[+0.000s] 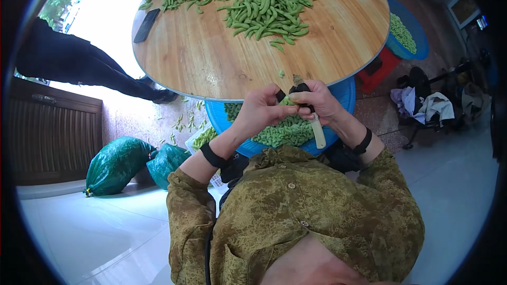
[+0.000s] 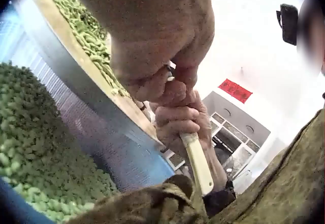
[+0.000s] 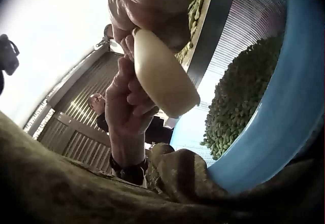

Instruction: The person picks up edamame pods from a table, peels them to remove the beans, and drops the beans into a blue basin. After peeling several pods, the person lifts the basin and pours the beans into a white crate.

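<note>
Both hands meet over the near edge of the round wooden table. The left hand pinches a green pod between thumb and fingers. Beside it, the right hand grips a knife by its pale handle, which sticks out below the fingers; the blade points toward the table. In the left wrist view the handle hangs from the right fist. The right wrist view shows the handle close up, with the left hand behind it. The pod is hidden in both wrist views.
Green pods lie heaped on the table beside a dark flat object. Under the table edge a blue basin holds shelled beans. Green sacks stand at left; another basin is at right. A person's leg shows at left.
</note>
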`<state>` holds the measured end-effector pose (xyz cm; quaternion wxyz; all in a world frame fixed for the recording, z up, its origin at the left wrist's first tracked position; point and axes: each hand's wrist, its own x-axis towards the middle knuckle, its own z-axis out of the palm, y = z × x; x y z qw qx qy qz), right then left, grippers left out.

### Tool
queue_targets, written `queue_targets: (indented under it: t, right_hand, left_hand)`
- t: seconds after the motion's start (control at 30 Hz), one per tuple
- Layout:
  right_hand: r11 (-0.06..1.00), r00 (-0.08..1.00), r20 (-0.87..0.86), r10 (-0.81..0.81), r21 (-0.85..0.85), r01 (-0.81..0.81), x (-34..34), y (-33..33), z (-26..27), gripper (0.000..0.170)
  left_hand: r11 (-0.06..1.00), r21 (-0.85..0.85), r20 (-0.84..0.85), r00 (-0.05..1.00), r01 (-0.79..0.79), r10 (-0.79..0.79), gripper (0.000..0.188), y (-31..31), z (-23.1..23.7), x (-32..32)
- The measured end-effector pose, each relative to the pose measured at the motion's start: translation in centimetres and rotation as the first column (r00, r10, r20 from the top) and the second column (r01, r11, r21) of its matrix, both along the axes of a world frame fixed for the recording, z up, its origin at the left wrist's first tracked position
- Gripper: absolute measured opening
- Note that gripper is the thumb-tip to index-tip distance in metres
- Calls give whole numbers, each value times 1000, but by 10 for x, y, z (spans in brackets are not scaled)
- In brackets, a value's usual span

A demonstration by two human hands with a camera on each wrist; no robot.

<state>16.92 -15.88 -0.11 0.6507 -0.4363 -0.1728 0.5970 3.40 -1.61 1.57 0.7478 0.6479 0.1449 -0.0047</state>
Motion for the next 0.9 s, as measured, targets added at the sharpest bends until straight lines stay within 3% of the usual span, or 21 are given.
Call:
queue_targets:
  t: [0.1,0.2,0.23,0.27,0.37,0.57,0.63,0.77,0.83,0.87,0.9]
  right_hand:
    - [1000,995,-96,9,29,-6,0,-2,-3,10]
    - [996,981,-193,24,93,-6,-2,-3,0,11]
    - [992,973,-230,36,128,-7,-4,-5,1,12]
    - [991,973,-228,35,130,-6,-5,-6,1,12]
    - [986,970,-234,61,167,-22,-7,-7,0,13]
    - [981,969,-218,120,173,-82,-3,-12,1,13]
    - [992,987,-148,56,124,-38,-4,-13,6,12]
    - [986,986,-132,106,145,-86,4,-14,-1,11]
    - [991,994,59,94,91,-99,6,-15,0,11]
    - [991,994,56,92,90,-96,5,-15,-1,11]
    - [995,977,195,84,33,-92,5,-14,-1,10]
  left_hand:
    - [999,18,-60,998,-30,31,16,1,5,-1]
    - [999,-46,-1,1000,1,-1,14,2,3,-3]
    - [984,-176,2,1000,16,-16,12,2,3,-3]
    - [953,-303,10,999,33,-32,11,2,4,-4]
    - [895,-442,34,998,66,-57,13,2,-4,-4]
    - [865,-494,37,996,85,-77,17,-1,-10,-5]
    - [876,-477,7,997,69,-74,18,-1,-8,-6]
    - [899,-423,-20,990,118,-139,19,4,-8,-5]
    - [923,-357,-27,986,143,-163,17,6,-8,-5]
    - [943,-285,-34,981,172,-189,16,7,-7,-5]
    - [943,-285,-35,981,173,-191,16,11,-4,-3]
